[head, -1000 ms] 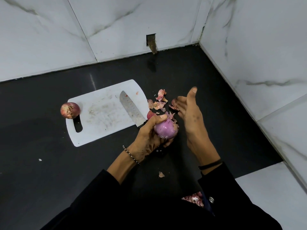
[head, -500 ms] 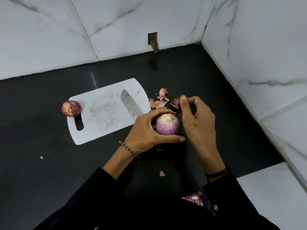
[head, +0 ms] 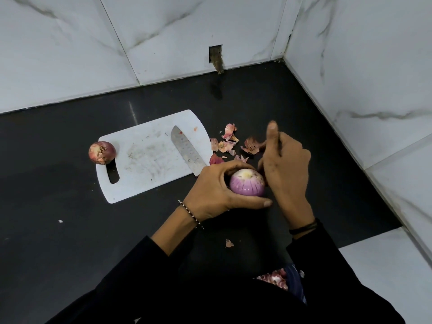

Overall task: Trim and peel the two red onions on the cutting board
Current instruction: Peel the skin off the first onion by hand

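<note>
The left hand [head: 211, 191] is gripping a peeled onion [head: 247, 186] over the black surface [head: 70, 242], just right of the cutting board [head: 145, 181]. The right hand [head: 286, 167] is curling beside it; blur is hiding whether it is holding anything. An unpeeled onion [head: 102, 152] is sitting at the board's left edge.

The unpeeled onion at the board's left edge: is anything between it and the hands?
Only the knife, lying flat on the cutting board between the unpeeled onion and the left hand. That hand is also occupied, gripping the peeled onion.
</note>
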A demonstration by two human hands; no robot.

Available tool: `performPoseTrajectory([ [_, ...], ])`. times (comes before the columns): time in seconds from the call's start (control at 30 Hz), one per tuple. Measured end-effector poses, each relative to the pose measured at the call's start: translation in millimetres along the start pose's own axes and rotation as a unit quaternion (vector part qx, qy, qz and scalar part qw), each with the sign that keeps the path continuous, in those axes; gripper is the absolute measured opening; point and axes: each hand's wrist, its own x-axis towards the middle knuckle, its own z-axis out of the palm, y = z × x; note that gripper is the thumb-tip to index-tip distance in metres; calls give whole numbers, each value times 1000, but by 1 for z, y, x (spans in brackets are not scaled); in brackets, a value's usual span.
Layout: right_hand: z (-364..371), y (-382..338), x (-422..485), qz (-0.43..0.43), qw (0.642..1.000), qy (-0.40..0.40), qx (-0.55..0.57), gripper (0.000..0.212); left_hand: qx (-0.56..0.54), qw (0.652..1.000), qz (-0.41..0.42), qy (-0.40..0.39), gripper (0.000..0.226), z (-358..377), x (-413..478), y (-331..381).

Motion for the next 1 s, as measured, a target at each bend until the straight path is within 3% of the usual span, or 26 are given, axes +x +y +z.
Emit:
performPoseTrajectory([
  [0.13,-8,-2,-6,-9,999,-24,30,52,-39,999,-24,25,59,1,2,-4],
  [0.27,2,-6,-19,-67,997,-43,-20,54,-35,999,-30,22,69,-4,4,-4],
  [0.5,9,-12,-20,-87,992,-45,-78,44,73,997,-27,-19,75,-18,7,2],
  [0.67,9,-21,-12,-73,985,-43,-150,37,160,986,27,-35,70,-22,10,13],
  [0.8,12,-22,-5,-47,970,-68,-227,41,168,984,25,-48,69,-19,10,11],
  [0.9,9,-17,0,-5,983,-73,-166,59,112,992,1,-51,63,-15,6,7],
  [1.0,-1,-10,1,35,993,-94,-55,61,77,996,-18,-35,60,-15,6,1],
])
